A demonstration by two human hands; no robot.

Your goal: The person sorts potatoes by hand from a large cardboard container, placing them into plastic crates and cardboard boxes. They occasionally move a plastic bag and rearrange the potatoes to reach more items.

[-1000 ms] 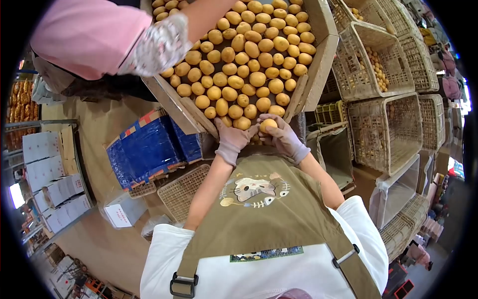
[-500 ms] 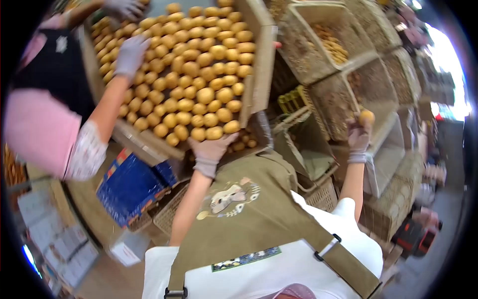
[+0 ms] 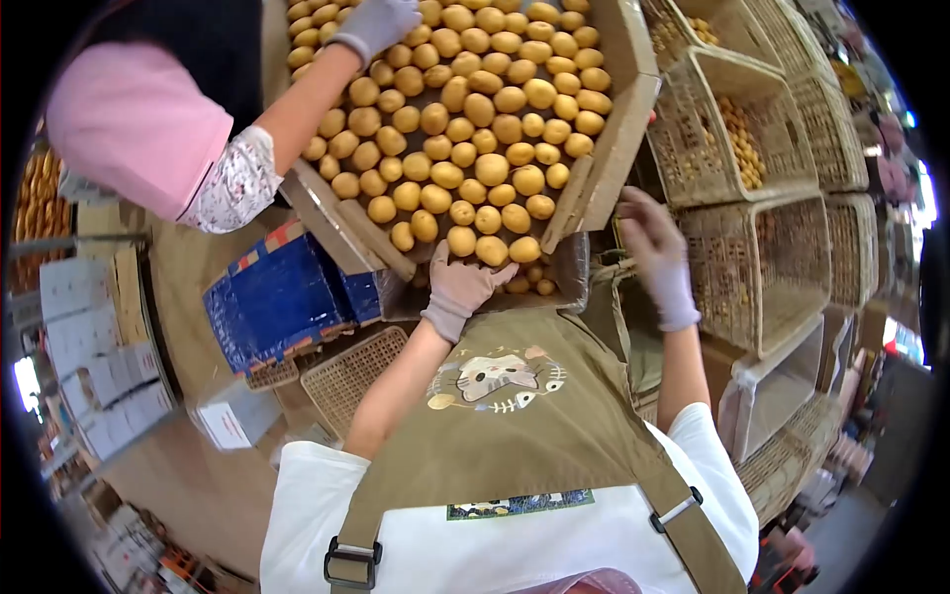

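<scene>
Many round yellow-brown potatoes (image 3: 485, 168) lie spread over a sorting table with raised wooden sides (image 3: 618, 129). My left hand (image 3: 462, 288), in a light glove, is at the table's front opening, fingers apart, its fingertips by the nearest potatoes; nothing is held in it. Below that opening, a box (image 3: 566, 272) holds more potatoes, partly hidden by my hand and apron. My right hand (image 3: 654, 238), gloved too and slightly blurred, is raised to the right of the wooden side, fingers apart, with no potato visible in it.
A co-worker's gloved hand (image 3: 379, 25) reaches over the potatoes at upper left. Wicker baskets (image 3: 757, 272) stand stacked on the right, one holding small potatoes (image 3: 740, 144). A blue box (image 3: 282, 297) and an open basket (image 3: 351, 376) are at left below the table.
The potato in my right hand is gone from it, and that hand has moved from the baskets toward the table. The view has shifted. My left hand remains at the front opening.
</scene>
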